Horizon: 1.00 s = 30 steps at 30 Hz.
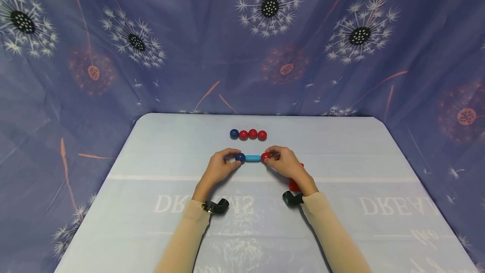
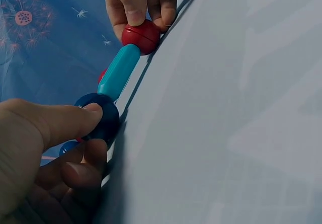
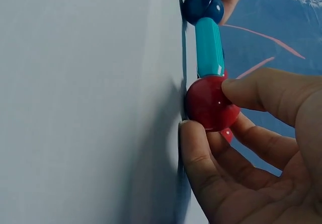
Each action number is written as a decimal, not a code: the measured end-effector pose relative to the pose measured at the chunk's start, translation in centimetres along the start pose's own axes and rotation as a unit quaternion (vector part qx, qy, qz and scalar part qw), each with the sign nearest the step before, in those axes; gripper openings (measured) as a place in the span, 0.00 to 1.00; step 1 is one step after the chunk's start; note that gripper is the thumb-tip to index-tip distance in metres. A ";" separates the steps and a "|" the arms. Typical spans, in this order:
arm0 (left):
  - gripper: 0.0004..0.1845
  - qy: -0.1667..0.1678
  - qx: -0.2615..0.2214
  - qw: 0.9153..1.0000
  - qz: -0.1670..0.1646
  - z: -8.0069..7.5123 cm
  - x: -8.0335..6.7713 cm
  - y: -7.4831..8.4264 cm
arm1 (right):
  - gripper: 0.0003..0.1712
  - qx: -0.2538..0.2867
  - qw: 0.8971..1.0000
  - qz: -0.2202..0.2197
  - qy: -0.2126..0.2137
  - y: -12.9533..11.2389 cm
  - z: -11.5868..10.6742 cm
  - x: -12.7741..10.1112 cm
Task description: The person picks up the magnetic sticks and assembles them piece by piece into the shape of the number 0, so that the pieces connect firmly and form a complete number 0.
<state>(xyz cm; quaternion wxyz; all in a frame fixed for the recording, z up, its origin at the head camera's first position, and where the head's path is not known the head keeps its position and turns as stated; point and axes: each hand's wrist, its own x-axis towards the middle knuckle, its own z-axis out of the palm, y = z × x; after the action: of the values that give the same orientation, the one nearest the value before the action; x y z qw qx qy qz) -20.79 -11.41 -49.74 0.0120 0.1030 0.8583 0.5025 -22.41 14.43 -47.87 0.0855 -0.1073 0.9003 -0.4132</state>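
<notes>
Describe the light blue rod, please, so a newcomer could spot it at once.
At the white table, look between the left hand and the right hand. A short rod spans from a dark blue ball to a red ball. Its light blue colour and straight shape distinguish it from both balls.

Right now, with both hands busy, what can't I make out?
Head view: the full shape of the red object, covered by the right forearm; I can't tell what it is.
Left wrist view: most of the row of glossy blue and red balls, behind the light-blue rod, held dark-blue ball and left hand.
Right wrist view: most of the left hand, cut off by the top edge.
</notes>
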 end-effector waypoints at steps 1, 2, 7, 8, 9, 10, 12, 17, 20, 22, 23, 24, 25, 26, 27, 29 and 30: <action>0.19 -0.003 -0.002 1.000 -0.003 0.0 0.1 0.0 | 0.17 0.000 1.000 0.001 0.001 0.0 0.0 0.0; 0.19 -0.008 -0.006 1.000 -0.006 -0.1 0.1 0.0 | 0.17 -0.001 1.000 0.001 0.002 0.0 -0.1 0.0; 0.20 -0.024 -0.025 0.999 -0.020 -0.3 0.1 -0.2 | 0.17 0.000 1.000 0.005 0.007 0.0 0.1 0.0; 0.20 -0.025 -0.029 0.999 -0.021 -0.3 0.1 -0.3 | 0.17 -0.002 1.000 0.003 0.008 0.0 0.1 0.0; 0.20 -0.025 -0.031 0.999 -0.023 -0.4 0.0 -0.3 | 0.17 -0.002 1.000 0.003 0.009 0.0 0.1 0.1; 0.20 -0.024 -0.031 0.999 -0.024 -0.4 0.0 -0.3 | 0.17 -0.004 1.000 0.000 0.010 0.0 0.2 0.1; 0.19 -0.021 -0.035 0.999 -0.025 -0.4 0.0 -0.4 | 0.19 -0.008 1.000 -0.009 0.007 0.0 0.1 0.2; 0.19 -0.022 -0.029 0.999 -0.028 -0.3 0.3 -0.4 | 0.25 0.000 1.000 -0.019 0.005 -0.2 -0.4 0.0; 0.19 -0.020 -0.028 0.999 -0.028 -0.2 0.4 -0.4 | 0.26 0.008 1.000 -0.023 0.003 -0.2 -0.9 -0.1; 0.18 -0.017 -0.028 0.999 -0.031 -0.1 0.4 -0.5 | 0.28 0.007 1.000 -0.028 -0.003 -0.2 -1.2 -0.1; 0.18 -0.016 -0.029 0.999 -0.032 -0.1 0.4 -0.5 | 0.28 0.005 1.000 -0.029 -0.005 -0.2 -1.4 -0.2; 0.18 -0.015 -0.029 0.999 -0.033 -0.1 0.4 -0.5 | 0.29 0.001 0.999 -0.033 -0.006 -0.1 -1.7 -0.2; 0.18 -0.014 -0.029 0.999 -0.035 -0.1 0.4 -0.5 | 0.29 -0.002 0.999 -0.032 -0.006 -0.1 -1.9 -0.3; 0.18 -0.013 -0.029 0.999 -0.036 -0.1 0.3 -0.6 | 0.30 -0.008 0.999 -0.034 -0.005 0.0 -2.2 -0.4; 0.18 -0.013 -0.029 0.999 -0.036 -0.1 0.3 -0.6 | 0.30 -0.013 0.999 -0.036 -0.003 0.0 -2.5 -0.4; 0.18 -0.014 -0.029 0.999 -0.037 -0.1 0.3 -0.6 | 0.31 -0.025 0.999 -0.043 0.000 0.1 -3.2 -0.6; 0.18 -0.014 -0.030 0.999 -0.038 -0.1 0.2 -0.7 | 0.31 -0.031 0.998 -0.045 0.001 0.1 -3.5 -0.7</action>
<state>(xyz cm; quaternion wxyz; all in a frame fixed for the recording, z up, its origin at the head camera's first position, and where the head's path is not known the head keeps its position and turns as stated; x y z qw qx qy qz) -21.15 -11.73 -50.25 0.0461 0.0769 0.8459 0.5258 -22.61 17.25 -45.64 0.0628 -0.1503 0.9069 -0.3886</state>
